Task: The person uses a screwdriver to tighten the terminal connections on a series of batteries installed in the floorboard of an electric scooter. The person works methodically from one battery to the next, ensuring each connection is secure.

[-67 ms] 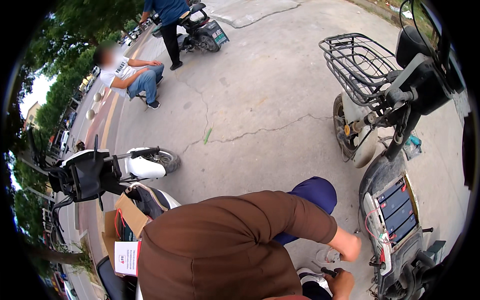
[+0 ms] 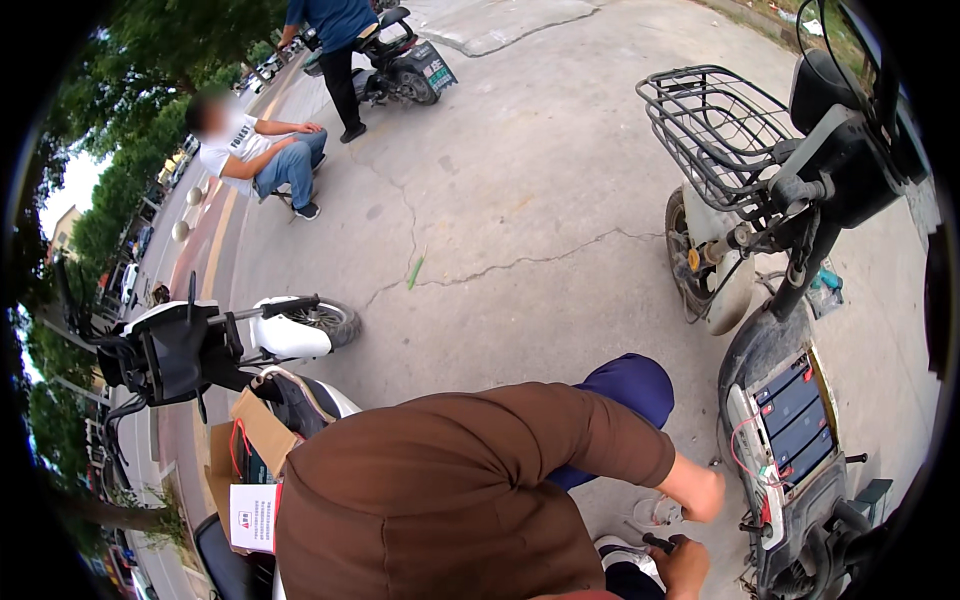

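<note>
Outdoors, daylight, soft shadows. Grey concrete ground (image 2: 520, 190), thin cracks (image 2: 490, 270) branching across. Reddish paving (image 2: 197, 275) along left, yellowish strip (image 2: 218, 230) beside it, 2 round pale bollards (image 2: 194, 196) nearby. Leafy trees (image 2: 130, 100) farther left, pale sky (image 2: 75, 190) between, small yellowish building (image 2: 66, 228), parked cars (image 2: 130, 275). Grass (image 2: 775, 18) at upper right edge.

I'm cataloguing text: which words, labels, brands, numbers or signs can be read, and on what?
White T-shirt: bold dark lettering, not transcribed.
White box panel: small print, too small to read.
Motorbike rear panel: light and green characters, not transcribed.
Batteries: marks too small to read.
</note>
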Tool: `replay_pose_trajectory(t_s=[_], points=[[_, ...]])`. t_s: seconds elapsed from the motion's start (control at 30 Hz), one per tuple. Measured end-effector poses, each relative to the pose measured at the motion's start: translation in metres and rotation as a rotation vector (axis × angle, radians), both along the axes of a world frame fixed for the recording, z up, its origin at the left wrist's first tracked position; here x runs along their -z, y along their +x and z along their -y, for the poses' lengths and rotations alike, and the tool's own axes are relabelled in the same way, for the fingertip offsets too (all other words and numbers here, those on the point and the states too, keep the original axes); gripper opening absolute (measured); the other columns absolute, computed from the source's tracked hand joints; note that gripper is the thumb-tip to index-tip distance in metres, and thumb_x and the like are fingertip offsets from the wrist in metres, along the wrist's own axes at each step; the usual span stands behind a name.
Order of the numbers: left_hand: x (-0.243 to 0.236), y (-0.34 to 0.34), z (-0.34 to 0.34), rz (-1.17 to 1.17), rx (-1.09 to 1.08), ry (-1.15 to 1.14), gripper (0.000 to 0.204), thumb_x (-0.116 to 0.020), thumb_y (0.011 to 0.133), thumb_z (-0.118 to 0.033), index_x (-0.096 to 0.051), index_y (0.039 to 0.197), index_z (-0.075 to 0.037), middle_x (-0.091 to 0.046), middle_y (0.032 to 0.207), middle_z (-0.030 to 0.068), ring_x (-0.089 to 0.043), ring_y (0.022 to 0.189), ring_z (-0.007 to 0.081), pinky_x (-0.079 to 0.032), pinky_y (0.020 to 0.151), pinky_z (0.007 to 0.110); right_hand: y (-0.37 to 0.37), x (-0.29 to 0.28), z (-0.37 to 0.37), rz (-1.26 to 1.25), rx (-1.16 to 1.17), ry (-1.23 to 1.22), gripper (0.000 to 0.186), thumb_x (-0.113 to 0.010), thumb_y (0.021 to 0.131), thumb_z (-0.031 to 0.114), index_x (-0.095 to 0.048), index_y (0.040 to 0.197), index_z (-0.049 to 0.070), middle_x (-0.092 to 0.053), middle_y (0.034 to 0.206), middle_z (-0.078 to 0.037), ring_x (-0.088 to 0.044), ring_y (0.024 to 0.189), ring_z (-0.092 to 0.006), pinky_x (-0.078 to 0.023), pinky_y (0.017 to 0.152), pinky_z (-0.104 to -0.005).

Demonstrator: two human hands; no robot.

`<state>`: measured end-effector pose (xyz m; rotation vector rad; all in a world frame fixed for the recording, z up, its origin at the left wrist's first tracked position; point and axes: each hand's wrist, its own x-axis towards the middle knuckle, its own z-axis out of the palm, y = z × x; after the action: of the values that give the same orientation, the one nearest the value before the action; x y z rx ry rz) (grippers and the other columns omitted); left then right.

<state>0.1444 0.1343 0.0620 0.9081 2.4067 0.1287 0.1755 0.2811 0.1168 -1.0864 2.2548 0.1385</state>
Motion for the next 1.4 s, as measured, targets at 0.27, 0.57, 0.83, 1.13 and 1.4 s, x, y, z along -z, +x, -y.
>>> replay_pose_trajectory(t_s=[0.27,0.57,0.83,1.13,1.4], points=[[0.028,-0.008,-0.004,-0.177,-0.035,0.054,0.021,-0.065,0.06,-0.018,-0.071,0.078,-0.009,-0.067,0.077,0.0064,-0.062,0.07,0.0237,-0.04,0.052,0.043,0.007,0.003,0.009,-0.069,0.036,-0.139,0.045,-0.08,0.054,0.038,-0.07,0.081,0.004,-0.064,0.069,-0.017,-0.063,0.067,-0.0338,-0.049,0.062,-0.0413],[0.018,-0.007,-0.004,-0.055,-0.049,-0.006,0.026,-0.065,0.072,-0.023,-0.07,0.094,-0.01,-0.067,0.098,0.0091,-0.062,0.095,0.0291,-0.042,0.087,0.055,0.009,0.005,0.011,-0.093,-0.024,-0.129,0.045,-0.08,0.053,0.039,-0.068,0.077,0.004,-0.063,0.065,-0.017,-0.062,0.065,-0.0341,-0.048,0.059,-0.0422],[0.015,-0.004,-0.001,-0.114,-0.036,0.038,0.023,-0.064,0.065,-0.018,-0.071,0.084,-0.009,-0.068,0.084,0.006,-0.063,0.077,0.0243,-0.043,0.054,0.044,0.012,0.006,0.011,-0.111,-0.032,-0.134,0.043,-0.08,0.053,0.04,-0.067,0.073,0.004,-0.062,0.064,-0.016,-0.062,0.063,-0.034,-0.048,0.058,-0.0423],[0.018,-0.002,-0.003,-0.101,-0.063,0.043,0.022,-0.065,0.066,-0.018,-0.071,0.085,-0.009,-0.068,0.085,0.0062,-0.064,0.078,0.0246,-0.046,0.057,0.044,0.015,0.004,0.009,-0.113,-0.028,-0.124,0.04,-0.079,0.055,0.042,-0.067,0.068,0.006,-0.062,0.063,-0.015,-0.062,0.064,-0.0327,-0.047,0.058,-0.042],[0.011,-0.003,0.006,-0.133,-0.052,0.087,0.015,-0.064,0.068,-0.02,-0.07,0.078,-0.011,-0.068,0.079,0.0053,-0.065,0.074,0.0227,-0.045,0.053,0.039,0.017,0.006,0.006,-0.121,-0.047,-0.096,0.044,-0.076,0.057,0.047,-0.066,0.068,0.006,-0.061,0.062,-0.014,-0.061,0.064,-0.0322,-0.047,0.057,-0.0411]])
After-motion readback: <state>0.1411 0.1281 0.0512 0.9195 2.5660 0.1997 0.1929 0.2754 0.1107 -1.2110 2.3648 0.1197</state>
